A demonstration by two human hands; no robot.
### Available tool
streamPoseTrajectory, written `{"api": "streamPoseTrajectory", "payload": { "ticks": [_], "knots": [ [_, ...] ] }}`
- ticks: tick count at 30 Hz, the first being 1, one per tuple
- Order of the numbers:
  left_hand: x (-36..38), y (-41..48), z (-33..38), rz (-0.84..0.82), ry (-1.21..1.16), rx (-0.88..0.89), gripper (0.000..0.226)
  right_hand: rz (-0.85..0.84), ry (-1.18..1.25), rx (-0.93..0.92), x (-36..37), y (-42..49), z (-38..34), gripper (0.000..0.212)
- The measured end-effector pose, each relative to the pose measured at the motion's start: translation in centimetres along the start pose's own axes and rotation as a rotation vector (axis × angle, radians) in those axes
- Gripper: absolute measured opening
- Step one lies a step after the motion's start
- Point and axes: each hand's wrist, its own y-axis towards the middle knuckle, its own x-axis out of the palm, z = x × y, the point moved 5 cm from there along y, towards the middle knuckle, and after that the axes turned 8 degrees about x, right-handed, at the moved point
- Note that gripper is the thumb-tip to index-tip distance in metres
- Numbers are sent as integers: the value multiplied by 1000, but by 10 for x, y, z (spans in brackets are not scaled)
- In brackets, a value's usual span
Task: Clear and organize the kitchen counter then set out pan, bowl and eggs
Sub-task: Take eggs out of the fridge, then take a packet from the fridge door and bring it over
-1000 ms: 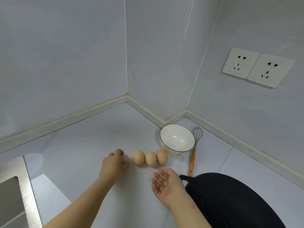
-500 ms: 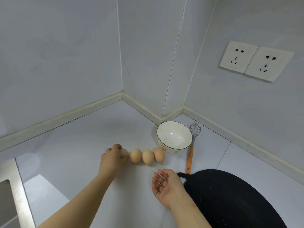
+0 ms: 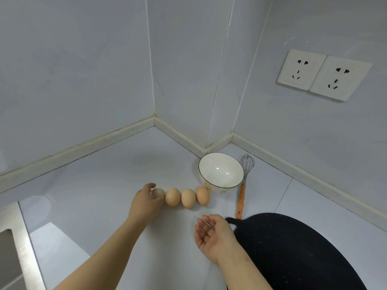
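Eggs (image 3: 188, 198) are lined up mid-frame on the bench (image 3: 94, 185), left of the bowl (image 3: 221, 174). A fourth egg (image 3: 158, 193) is gripped by the left hand (image 3: 145, 204) at the row's left end; the right hand (image 3: 213, 236) is held relaxed, palm up, beside the pan (image 3: 293, 256).

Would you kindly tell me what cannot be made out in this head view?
Head view.
fourth egg: mostly hidden by the left hand gripping it.
pan: cut off by the bottom edge.
sink: cut off by the left edge.
bowl pattern: too small to read.
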Motion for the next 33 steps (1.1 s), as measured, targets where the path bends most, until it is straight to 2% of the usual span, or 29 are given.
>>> {"api": "streamPoseTrajectory", "payload": {
  "ticks": [13, 17, 25, 29, 33],
  "knots": [
    [-4, -12, 6, -33, -14, 0, 54, -14, 3, -7, 0, -8, -2, 12],
    [-12, -19, 12, 16, 8, 7, 50, -15, 4, -24, -2, -16, -3, 12],
    [-26, -50, 54, 132, -20, 204, 39, -27, 14, -96, -1, -47, -6, 13],
    [-17, -69, 80, 59, -124, 270, 30, -15, 38, -165, -7, -67, -2, 14],
    [26, -103, 115, -156, -265, 309, 19, 47, 126, -289, -43, -100, -2, 17]
  ]
}}
